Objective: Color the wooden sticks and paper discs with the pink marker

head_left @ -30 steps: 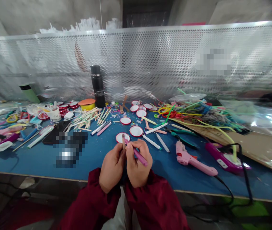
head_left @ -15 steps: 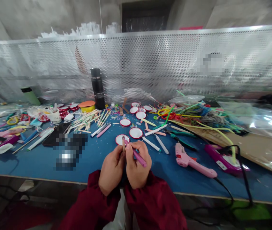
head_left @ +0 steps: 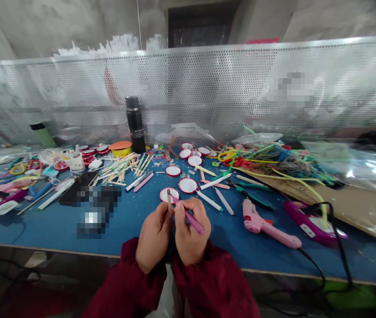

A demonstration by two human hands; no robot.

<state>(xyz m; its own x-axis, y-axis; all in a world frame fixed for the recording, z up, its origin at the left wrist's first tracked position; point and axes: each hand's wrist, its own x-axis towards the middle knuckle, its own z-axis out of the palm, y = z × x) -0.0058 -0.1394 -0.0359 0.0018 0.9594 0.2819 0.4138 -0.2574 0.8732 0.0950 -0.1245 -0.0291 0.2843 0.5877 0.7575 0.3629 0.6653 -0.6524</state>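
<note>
My left hand (head_left: 154, 236) is closed round a small wooden stick (head_left: 169, 199) that stands upright between my fingers. My right hand (head_left: 190, 232) is closed on a purple marker pen (head_left: 192, 218), its tip touching the stick near the top. Both hands hover over the near edge of the blue table (head_left: 131, 216), close together, with dark red sleeves behind them. A white disc with a red rim (head_left: 169, 193) lies on the table just beyond my hands.
A pink glue gun (head_left: 267, 225) and a purple one (head_left: 307, 221) lie to the right, with cords. Several red-rimmed discs, pens, sticks and coloured wires are scattered behind. A black flask (head_left: 135, 123) stands before a perforated metal screen.
My hands have stayed together on the stick and marker, with only small shifts. The view has tilted slightly.
</note>
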